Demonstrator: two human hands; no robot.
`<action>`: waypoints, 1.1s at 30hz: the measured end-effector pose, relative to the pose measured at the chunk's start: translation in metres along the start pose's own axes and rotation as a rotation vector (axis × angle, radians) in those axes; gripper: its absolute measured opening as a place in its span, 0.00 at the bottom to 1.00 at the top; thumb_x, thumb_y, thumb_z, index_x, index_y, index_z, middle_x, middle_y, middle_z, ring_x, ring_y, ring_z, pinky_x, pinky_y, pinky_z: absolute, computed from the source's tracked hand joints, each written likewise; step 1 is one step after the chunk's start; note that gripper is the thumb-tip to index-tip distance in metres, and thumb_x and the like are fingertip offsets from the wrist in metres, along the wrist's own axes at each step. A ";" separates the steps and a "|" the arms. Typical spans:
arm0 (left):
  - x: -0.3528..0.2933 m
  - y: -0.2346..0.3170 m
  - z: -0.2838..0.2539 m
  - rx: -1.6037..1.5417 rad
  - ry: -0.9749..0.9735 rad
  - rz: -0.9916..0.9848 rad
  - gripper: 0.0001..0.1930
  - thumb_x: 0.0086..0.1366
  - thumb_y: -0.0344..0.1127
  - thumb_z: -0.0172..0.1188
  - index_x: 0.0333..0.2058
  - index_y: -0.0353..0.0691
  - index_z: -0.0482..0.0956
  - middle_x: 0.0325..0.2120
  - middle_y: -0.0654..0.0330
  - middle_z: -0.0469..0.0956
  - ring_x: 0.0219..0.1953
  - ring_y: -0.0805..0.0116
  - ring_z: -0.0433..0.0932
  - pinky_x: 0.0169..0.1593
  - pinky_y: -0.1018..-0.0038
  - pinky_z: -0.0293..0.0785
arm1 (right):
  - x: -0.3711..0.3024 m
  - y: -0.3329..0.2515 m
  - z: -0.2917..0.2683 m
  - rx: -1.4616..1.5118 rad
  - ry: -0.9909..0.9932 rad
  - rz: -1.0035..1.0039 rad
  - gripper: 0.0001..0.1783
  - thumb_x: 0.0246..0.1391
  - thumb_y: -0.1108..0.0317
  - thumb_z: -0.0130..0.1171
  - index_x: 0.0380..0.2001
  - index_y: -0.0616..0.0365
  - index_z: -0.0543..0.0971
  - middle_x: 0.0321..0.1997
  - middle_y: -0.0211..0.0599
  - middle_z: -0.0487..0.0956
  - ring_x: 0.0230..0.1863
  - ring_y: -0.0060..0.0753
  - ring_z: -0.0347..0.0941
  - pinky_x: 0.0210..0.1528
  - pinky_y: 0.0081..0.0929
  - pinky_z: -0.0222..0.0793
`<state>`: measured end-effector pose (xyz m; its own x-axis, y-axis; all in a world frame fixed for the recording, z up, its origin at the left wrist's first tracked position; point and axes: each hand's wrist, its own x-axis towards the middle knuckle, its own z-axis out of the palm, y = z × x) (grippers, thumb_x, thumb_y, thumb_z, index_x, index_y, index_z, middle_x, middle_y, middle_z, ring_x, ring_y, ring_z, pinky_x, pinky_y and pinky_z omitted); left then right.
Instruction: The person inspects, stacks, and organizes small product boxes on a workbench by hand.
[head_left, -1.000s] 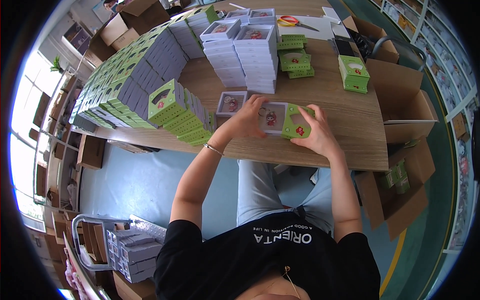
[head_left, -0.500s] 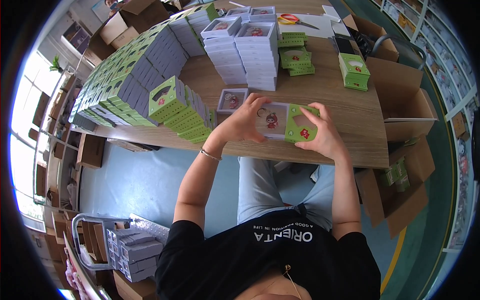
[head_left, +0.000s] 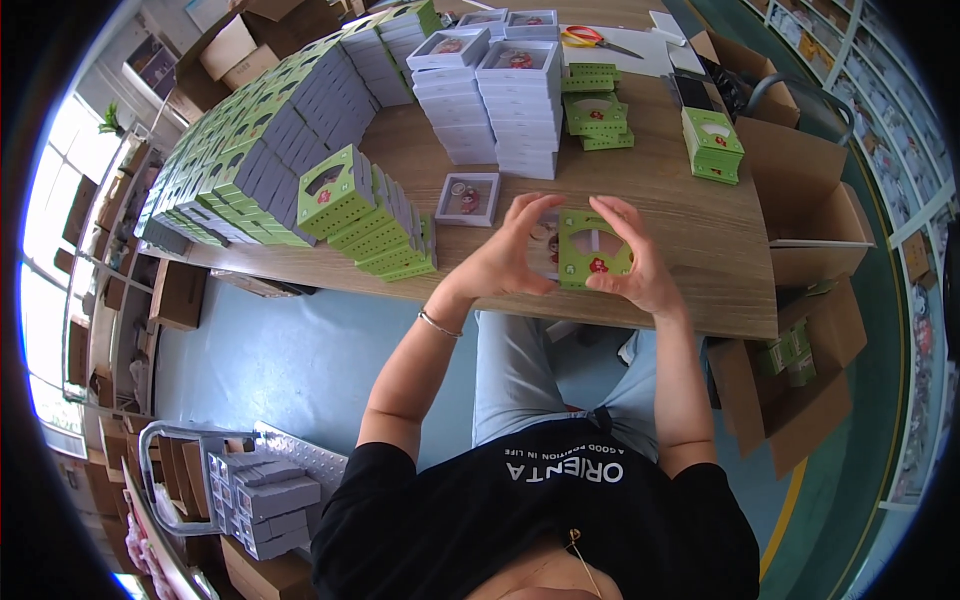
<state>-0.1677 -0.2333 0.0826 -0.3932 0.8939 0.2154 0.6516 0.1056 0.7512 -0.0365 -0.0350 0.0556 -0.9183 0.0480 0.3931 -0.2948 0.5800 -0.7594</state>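
My left hand (head_left: 507,250) grips a white display box (head_left: 548,238) with a small figure keyring inside, thumb and fingers on its two long edges. Around the right part of that box sits a green printed sleeve (head_left: 573,262) with a window, and my right hand (head_left: 643,268) holds it by the edges. The box's left end sticks out of the sleeve. Just left of my hands, another white display box (head_left: 468,199) with a pink figure lies flat on the wooden table (head_left: 700,270).
To the left stand a leaning stack of green-sleeved boxes (head_left: 375,225) and a long wall of them (head_left: 260,150). Farther back are stacked white boxes (head_left: 520,110), flat green sleeves (head_left: 597,115) and orange-handled scissors (head_left: 600,40). More sleeves (head_left: 712,145) lie right, near open cartons (head_left: 790,360).
My left hand has moved right with the white box, which is now deeper inside the green sleeve. The sleeve has shifted slightly left with my right hand.
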 end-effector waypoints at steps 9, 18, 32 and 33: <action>-0.029 0.032 -0.028 0.042 0.124 0.056 0.62 0.32 0.28 0.76 0.68 0.41 0.48 0.64 0.47 0.52 0.68 0.48 0.49 0.69 0.59 0.51 | 0.034 -0.028 0.076 0.738 0.189 -0.076 0.47 0.57 0.36 0.51 0.68 0.60 0.57 0.72 0.43 0.53 0.75 0.39 0.43 0.73 0.40 0.38; -0.089 0.013 -0.220 0.010 0.622 -0.059 0.54 0.37 0.19 0.73 0.66 0.44 0.58 0.57 0.55 0.62 0.59 0.61 0.67 0.62 0.68 0.68 | 0.108 0.074 0.009 0.069 0.622 0.223 0.35 0.46 0.63 0.69 0.58 0.57 0.69 0.56 0.48 0.70 0.59 0.42 0.65 0.62 0.37 0.60; -0.086 0.010 -0.198 0.581 0.638 -0.035 0.57 0.35 0.37 0.80 0.66 0.43 0.58 0.65 0.54 0.58 0.68 0.54 0.53 0.70 0.60 0.53 | 0.220 0.132 -0.075 -0.715 0.318 0.011 0.23 0.41 0.77 0.66 0.46 0.56 0.79 0.50 0.43 0.74 0.53 0.46 0.71 0.56 0.37 0.68; -0.084 0.023 -0.185 0.699 0.695 -0.010 0.55 0.33 0.36 0.80 0.63 0.43 0.61 0.63 0.52 0.58 0.67 0.51 0.54 0.69 0.58 0.55 | 0.211 0.125 -0.074 -0.735 0.388 -0.066 0.20 0.42 0.80 0.64 0.43 0.58 0.80 0.48 0.41 0.75 0.51 0.45 0.72 0.53 0.36 0.70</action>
<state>-0.2402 -0.3866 0.1973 -0.5487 0.4603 0.6978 0.7949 0.5458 0.2650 -0.2477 0.1075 0.0824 -0.7089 0.1940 0.6781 0.0264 0.9680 -0.2494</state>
